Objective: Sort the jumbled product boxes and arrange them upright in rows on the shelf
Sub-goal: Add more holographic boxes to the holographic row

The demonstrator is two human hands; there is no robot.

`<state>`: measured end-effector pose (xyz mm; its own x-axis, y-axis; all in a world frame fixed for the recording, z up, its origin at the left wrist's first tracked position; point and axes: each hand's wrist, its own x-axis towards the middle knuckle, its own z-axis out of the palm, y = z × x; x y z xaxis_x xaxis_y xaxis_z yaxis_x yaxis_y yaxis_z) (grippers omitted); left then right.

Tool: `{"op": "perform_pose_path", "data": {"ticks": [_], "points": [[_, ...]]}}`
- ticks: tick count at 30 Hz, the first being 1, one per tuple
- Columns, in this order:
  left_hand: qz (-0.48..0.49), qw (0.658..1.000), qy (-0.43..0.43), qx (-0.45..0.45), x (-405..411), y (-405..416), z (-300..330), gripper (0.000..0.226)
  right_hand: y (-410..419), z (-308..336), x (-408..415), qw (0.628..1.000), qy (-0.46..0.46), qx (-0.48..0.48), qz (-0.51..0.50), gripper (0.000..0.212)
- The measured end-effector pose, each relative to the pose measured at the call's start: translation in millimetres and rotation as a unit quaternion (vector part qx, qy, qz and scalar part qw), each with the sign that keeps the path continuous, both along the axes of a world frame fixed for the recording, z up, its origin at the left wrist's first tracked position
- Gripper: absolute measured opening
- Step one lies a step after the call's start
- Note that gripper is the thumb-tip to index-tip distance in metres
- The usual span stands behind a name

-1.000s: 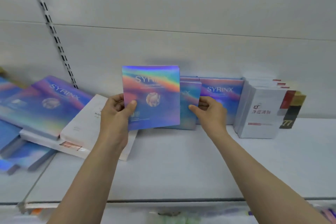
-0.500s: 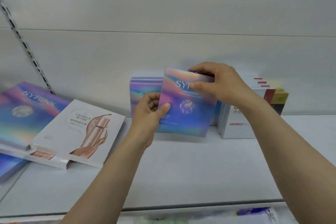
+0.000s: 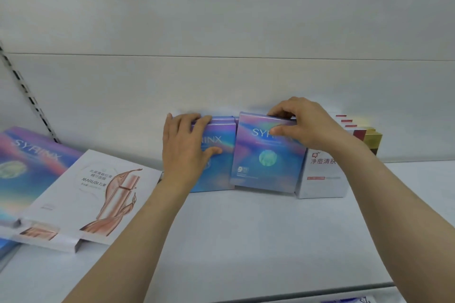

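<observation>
Far left: flat SYRINX box [image 3: 29, 170] and flat MARUBI box [image 3: 81, 194] lying jumbled on shelf [image 3: 246, 241], not yet stood up. Left hand [image 3: 187, 152] flat, fingers straight, pressing front of standing SYRINX row [image 3: 219, 155]. Right hand [image 3: 302, 123] pinching top edge of front SYRINX box [image 3: 267, 155], thumb on face, fingers over top; box hangs below the grip, upright, bottom edge at shelf, just beside white boxes [image 3: 322, 174]. Risk: may tip forward on release if not seated against the row; could nudge white boxes askew; row may topple if left hand lifts early.
</observation>
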<state>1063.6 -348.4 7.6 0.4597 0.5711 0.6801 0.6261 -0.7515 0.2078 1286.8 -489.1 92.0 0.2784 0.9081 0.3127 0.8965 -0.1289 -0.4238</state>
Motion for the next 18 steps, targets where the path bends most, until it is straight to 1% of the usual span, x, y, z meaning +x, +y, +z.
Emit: {"op": "perform_pose_path", "data": {"ticks": [4,8,13,16,18], "points": [[-0.009,1.0,-0.004,0.024,-2.1,3.8,-3.0,0.072,-3.3,1.0,3.1,1.0,-0.019,-0.008,0.002,0.034],[-0.027,0.999,-0.012,0.045,-9.4,9.6,-3.8,0.068,-1.6,-7.3,2.0,1.0,-0.008,-0.018,-0.004,0.035],[-0.021,0.999,0.002,0.028,-9.8,11.5,-2.8,0.071,8.6,-22.6,-7.1,1.0,-0.027,0.012,-0.001,0.034],[-0.02,1.0,0.008,0.022,-10.1,13.3,-1.3,0.072,10.5,-26.3,-7.4,0.993,-0.111,0.03,-0.03,0.035],[-0.019,1.0,0.007,0.021,-9.8,14.0,-1.0,0.072,12.4,-28.6,-8.8,0.988,-0.142,0.035,-0.053,0.034]]}}
